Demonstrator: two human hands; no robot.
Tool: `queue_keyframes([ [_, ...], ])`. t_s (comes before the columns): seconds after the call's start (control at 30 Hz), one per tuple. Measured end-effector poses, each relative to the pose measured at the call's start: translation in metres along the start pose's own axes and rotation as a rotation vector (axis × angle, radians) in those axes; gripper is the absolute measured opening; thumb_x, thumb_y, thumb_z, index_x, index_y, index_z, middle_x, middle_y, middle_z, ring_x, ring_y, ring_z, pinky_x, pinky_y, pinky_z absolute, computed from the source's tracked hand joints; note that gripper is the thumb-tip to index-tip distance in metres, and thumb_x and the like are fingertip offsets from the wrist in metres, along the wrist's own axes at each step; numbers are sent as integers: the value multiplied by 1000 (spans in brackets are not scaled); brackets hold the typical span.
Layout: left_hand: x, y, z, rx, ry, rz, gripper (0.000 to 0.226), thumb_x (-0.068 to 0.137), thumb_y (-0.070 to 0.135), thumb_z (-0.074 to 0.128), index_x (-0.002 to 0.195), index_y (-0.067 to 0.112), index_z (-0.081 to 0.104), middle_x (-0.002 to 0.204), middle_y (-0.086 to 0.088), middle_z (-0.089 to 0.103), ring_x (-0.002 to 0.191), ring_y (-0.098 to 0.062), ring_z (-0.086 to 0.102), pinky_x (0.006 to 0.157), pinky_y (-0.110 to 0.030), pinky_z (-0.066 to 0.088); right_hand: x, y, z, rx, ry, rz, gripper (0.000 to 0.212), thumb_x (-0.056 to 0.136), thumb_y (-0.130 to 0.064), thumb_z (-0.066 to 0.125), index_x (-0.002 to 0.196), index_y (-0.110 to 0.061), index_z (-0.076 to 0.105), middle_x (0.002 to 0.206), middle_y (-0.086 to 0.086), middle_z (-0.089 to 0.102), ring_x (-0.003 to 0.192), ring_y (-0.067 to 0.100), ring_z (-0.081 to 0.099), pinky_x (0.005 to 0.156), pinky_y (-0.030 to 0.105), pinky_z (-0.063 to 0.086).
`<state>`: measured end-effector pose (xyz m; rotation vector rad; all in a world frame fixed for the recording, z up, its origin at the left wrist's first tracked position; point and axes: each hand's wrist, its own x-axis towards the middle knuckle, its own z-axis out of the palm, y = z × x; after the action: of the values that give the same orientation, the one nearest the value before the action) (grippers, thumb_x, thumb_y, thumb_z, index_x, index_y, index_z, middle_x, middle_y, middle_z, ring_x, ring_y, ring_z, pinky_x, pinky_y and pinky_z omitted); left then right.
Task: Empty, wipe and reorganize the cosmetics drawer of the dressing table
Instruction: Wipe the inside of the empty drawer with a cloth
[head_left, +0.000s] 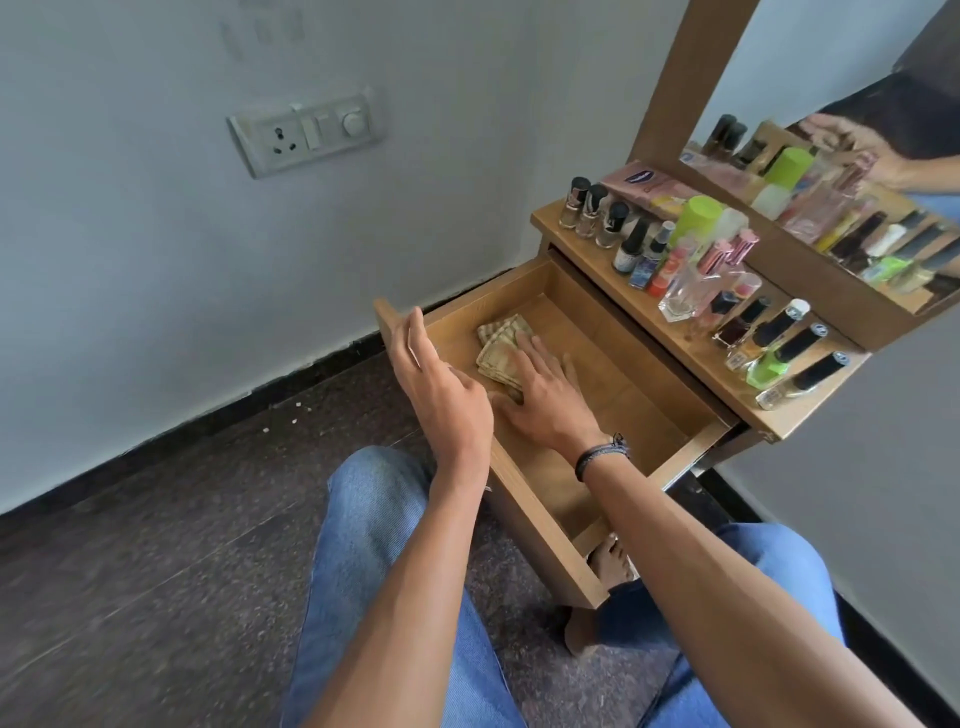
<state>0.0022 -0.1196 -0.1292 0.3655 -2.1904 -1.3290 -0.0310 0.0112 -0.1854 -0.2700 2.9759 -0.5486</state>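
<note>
Drawer: pale wooden pull-out drawer (623, 395) stands open, its floor directly beneath the right fingers.
Right hand (545, 400): fingers flat and spread, pressing a folded beige cloth (501, 340) onto the drawer floor.
Left hand (441, 389): fingers straight, holding nothing, raised over the drawer's front edge.
Progress: emptying looks done, with small cosmetic bottles (675, 260) lining the wooden tabletop (717, 379); wiping appears to be under way and reorganizing is left.

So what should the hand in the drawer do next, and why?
Probably slide the folded cloth along the drawer floor. The right hand lies flat on it near one end, the bottles all stand on the tabletop, and the rest of the floor shows bare wood, so wiping looks like the step due.
</note>
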Motion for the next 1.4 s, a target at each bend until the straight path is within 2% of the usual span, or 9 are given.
queue_keyframes([
  [0.1,0,-1,1,-5,0,-3,78,82,-26,41,152,6,34,155,-12,34,147,-26,31,114,-42,39,14,2,-2,-107,-74,-36,71,104,-55,34,162,-28,3,170,-3,-9,156,19,-11,125,52,-6],
  [0.27,0,-4,2,-10,-14,-14,84,81,-26,43,156,9,28,158,-9,30,148,-23,30,114,-43,41,27,7,-4,-225,-200,-221,66,105,-55,24,163,-31,0,169,-6,-14,155,15,-12,124,44,-3],
  [0.53,-1,-4,3,-45,-16,-41,87,80,-27,38,157,12,24,160,-7,27,150,-22,27,116,-43,38,59,49,-26,-109,-115,65,68,106,-53,30,162,-20,11,170,1,-1,157,23,1,127,43,9],
  [0.7,-2,-3,2,-64,-7,-46,90,78,-27,38,158,12,23,159,-7,29,149,-21,28,116,-41,38,64,36,-19,-147,-56,112,69,103,-60,28,160,-21,19,170,2,7,153,28,13,122,51,20],
  [0.83,-2,-1,-1,-96,-5,-78,89,79,-26,36,158,12,21,159,-9,30,150,-19,26,119,-36,33,55,18,-10,-165,11,28,65,102,-60,30,155,-23,28,166,0,22,146,29,26,114,52,28],
  [0.97,-3,2,-4,-183,40,-110,87,77,-27,35,157,4,20,155,-14,33,146,-16,31,119,-19,24,38,-9,9,-207,29,-156,55,102,-53,32,151,-27,37,160,-6,34,132,25,38,102,46,36],
  [1.07,-5,4,-7,-247,40,-134,88,77,-29,36,157,2,18,155,-15,31,146,-17,31,121,-26,25,31,-24,20,-209,37,-184,54,102,-50,37,152,-30,36,160,-9,34,127,24,39,99,44,36],
  [1.23,-5,3,-7,-290,35,-161,85,81,-28,40,157,4,19,155,-14,31,147,-18,31,118,-16,22,29,-31,20,-244,38,-205,53,104,-49,33,155,-36,30,158,-9,36,123,25,39,95,44,34],
  [1.4,-5,3,-7,-299,22,-174,83,85,-26,41,158,7,18,156,-11,30,148,-15,29,118,-19,23,32,-33,17,-279,-21,-270,49,105,-51,30,153,-40,31,155,-7,35,124,28,36,95,46,33],
])
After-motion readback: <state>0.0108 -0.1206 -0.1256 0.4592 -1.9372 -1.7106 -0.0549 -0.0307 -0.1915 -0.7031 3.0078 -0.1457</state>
